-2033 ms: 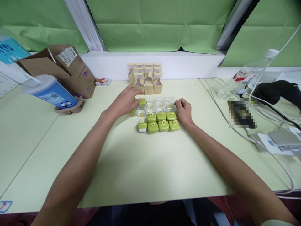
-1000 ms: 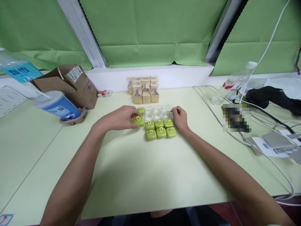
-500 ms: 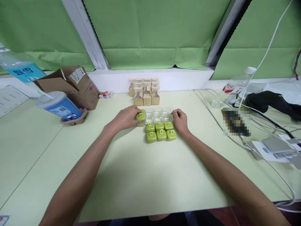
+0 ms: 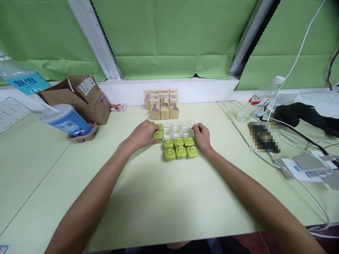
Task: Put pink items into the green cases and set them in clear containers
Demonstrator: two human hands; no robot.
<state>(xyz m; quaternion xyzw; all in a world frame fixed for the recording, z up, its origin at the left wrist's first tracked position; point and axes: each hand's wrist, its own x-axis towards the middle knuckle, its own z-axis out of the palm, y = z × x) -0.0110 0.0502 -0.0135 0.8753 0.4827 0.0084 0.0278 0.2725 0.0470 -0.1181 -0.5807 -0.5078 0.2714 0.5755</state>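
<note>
My left hand [image 4: 143,135] is pinched round a green lid [image 4: 158,134] with a loop on top, at the left end of a block of small clear containers [image 4: 177,133]. This lid sits on or just over a clear container. Behind it, another green lid [image 4: 159,126] shows partly past my fingers. My right hand [image 4: 202,137] is curled closed at the right end of the block, its fingertips against the rightmost container; nothing shows in it. In front of the containers lie several green lids [image 4: 180,152] in two rows, loops upward.
Several small open cardboard boxes [image 4: 164,109] stand behind the containers. On the left are a brown carton [image 4: 92,100], a blue tub [image 4: 70,121] and a bottle with a blue label [image 4: 26,83]. A clear bottle [image 4: 261,98], white cables [image 4: 245,143] and a dark cloth [image 4: 299,114] lie on the right.
My left hand has shifted slightly toward me, from the rear lid to the one in front of it. The rear lid now shows behind it. The right hand stays beside the containers.
</note>
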